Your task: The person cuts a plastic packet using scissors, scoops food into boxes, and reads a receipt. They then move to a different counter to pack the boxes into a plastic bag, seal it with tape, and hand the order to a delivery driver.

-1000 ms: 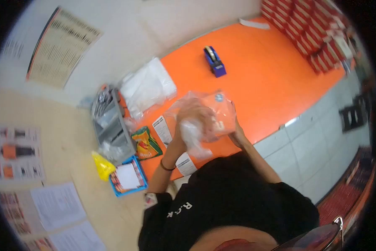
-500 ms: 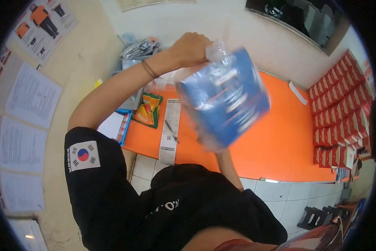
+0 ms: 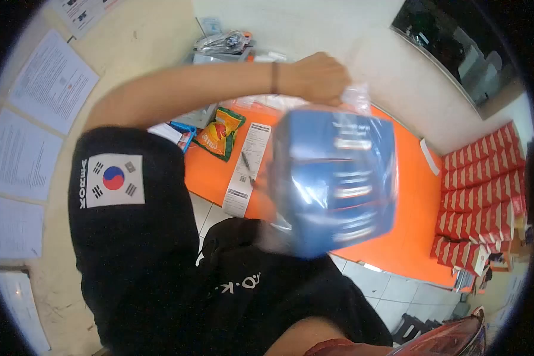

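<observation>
My left hand [image 3: 317, 77] is closed in a fist around the gathered top of a clear plastic bag [image 3: 357, 98], holding it up over the table. Inside the bag are blue boxes [image 3: 314, 184] with white print, blurred by motion. The bag hangs in front of my chest and covers part of the tabletop. My right hand does not show; the bag hides the area where it was.
An orange table [image 3: 415, 249] carries a long printed receipt [image 3: 255, 148], a pen [image 3: 246, 163] and a green-and-orange packet [image 3: 220, 133]. Red boxes [image 3: 480, 184] are stacked at the right. A grey bin [image 3: 219, 57] holding plastic-wrapped items stands at the back left.
My left hand has moved right with the bag, which has turned and come closer to my chest. My right forearm, seen below the bag before, is now hidden. The view has shifted.
</observation>
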A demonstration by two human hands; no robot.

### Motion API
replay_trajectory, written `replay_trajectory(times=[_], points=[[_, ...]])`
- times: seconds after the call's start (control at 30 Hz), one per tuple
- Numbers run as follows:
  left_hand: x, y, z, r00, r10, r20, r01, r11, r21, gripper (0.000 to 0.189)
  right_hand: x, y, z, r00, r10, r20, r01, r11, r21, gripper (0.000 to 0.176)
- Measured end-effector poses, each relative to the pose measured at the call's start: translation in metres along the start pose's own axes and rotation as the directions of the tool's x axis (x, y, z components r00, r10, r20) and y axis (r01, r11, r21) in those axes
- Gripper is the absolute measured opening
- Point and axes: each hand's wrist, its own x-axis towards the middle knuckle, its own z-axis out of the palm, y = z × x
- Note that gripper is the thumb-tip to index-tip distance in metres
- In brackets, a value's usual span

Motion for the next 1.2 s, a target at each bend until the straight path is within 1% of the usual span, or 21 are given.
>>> replay_trajectory(times=[0.1,0.13,0.17,0.23,0.33,0.43,0.47,0.5,0.53,0.57,0.6,0.63,0.7,0.83,0.87,0.9,0.93,0.97,1.0,1.07,1.2], points=[[-0.047,0.022,-0.016,0.972,-0.206,0.114,0.216,0.973,-0.077,0.026,-0.001,-0.003,0.009,0.997,0.055,-0.057,-0.057,0.998,-0.021,0.051],[-0.050,0.039,-0.005,0.973,0.085,-0.212,-0.100,0.993,-0.061,0.023,0.004,-0.006,0.013,0.995,0.080,-0.065,-0.081,0.997,-0.018,0.050],[-0.052,0.059,0.012,0.786,0.359,-0.503,-0.385,0.921,0.056,0.023,-0.002,-0.008,0.033,0.996,0.017,0.083,0.001,0.975,-0.221,0.060],[-0.053,0.098,0.039,0.762,0.636,-0.123,-0.607,0.767,0.209,0.021,0.006,-0.015,0.046,0.982,0.089,0.166,-0.049,0.971,-0.232,0.059],[-0.045,0.134,0.087,0.816,0.573,-0.078,-0.578,0.814,-0.062,0.018,0.025,-0.024,0.072,0.891,0.335,0.307,-0.280,0.937,-0.209,0.060],[-0.059,0.134,0.128,0.874,0.481,-0.064,-0.485,0.864,-0.132,0.019,0.070,-0.047,0.108,0.521,0.758,0.392,-0.621,0.652,-0.436,0.063],[-0.071,0.129,0.144,0.933,0.315,-0.173,-0.347,0.915,-0.207,0.021,0.085,-0.024,0.083,0.925,0.305,0.226,-0.007,0.608,-0.794,0.063],[-0.082,0.123,0.152,0.956,0.128,-0.266,-0.207,0.932,-0.297,0.022,0.096,-0.022,0.093,0.926,0.309,0.217,-0.012,0.599,-0.801,0.063],[-0.096,0.117,0.142,0.987,0.156,0.030,-0.141,0.947,-0.290,0.019,0.112,-0.021,0.113,0.718,0.649,0.252,0.084,0.279,-0.957,0.060],[-0.103,0.121,0.145,0.989,0.146,0.019,-0.134,0.946,-0.296,0.019,0.127,-0.017,0.131,0.432,0.895,0.111,0.291,-0.022,-0.956,0.057],[-0.112,0.130,0.157,0.998,-0.045,-0.046,0.017,0.876,-0.481,0.019,0.140,-0.002,0.144,0.303,0.949,0.089,0.355,-0.026,-0.935,0.049],[-0.122,0.138,0.171,0.969,-0.238,-0.067,0.138,0.745,-0.653,0.018,0.151,0.018,0.160,0.299,0.951,0.079,0.350,-0.032,-0.936,0.049],[-0.124,0.155,0.206,0.973,-0.201,-0.110,0.093,0.785,-0.612,0.019,0.173,0.062,0.185,0.359,0.931,-0.062,0.399,-0.213,-0.892,0.041],[-0.121,0.146,0.194,0.985,-0.152,-0.080,0.074,0.795,-0.602,0.020,0.251,0.183,0.181,0.629,0.754,0.189,0.592,-0.307,-0.745,0.022],[-0.118,0.132,0.168,0.958,-0.004,0.286,0.193,0.746,-0.637,0.028,0.285,0.220,0.157,0.621,0.721,0.308,0.684,-0.306,-0.662,0.024],[-0.126,0.127,0.169,0.958,-0.012,0.288,0.202,0.739,-0.643,0.028,0.315,0.255,0.123,0.596,0.682,0.424,0.761,-0.311,-0.569,0.027],[-0.135,0.127,0.169,0.947,-0.257,-0.191,0.037,0.680,-0.732,0.021,0.330,0.286,0.110,0.581,0.726,0.368,0.801,-0.431,-0.415,0.025],[-0.141,0.128,0.170,0.653,-0.478,-0.587,-0.156,0.674,-0.722,0.016,0.339,0.311,0.103,0.571,0.761,0.308,0.821,-0.522,-0.233,0.025],[-0.157,0.187,0.276,0.948,-0.237,-0.213,-0.040,0.575,-0.817,0.043,0.342,0.330,0.097,0.565,0.766,0.306,0.825,-0.517,-0.229,0.025],[-0.141,0.168,0.250,0.935,-0.333,-0.117,-0.050,0.205,-0.978,0.040,0.346,0.356,0.090,0.766,0.642,-0.019,0.624,-0.751,-0.216,0.026],[-0.121,0.175,0.272,0.966,-0.258,-0.021,-0.104,-0.310,-0.945,0.034,0.338,0.365,0.103,0.701,0.696,-0.154,0.689,-0.717,-0.105,0.023]])
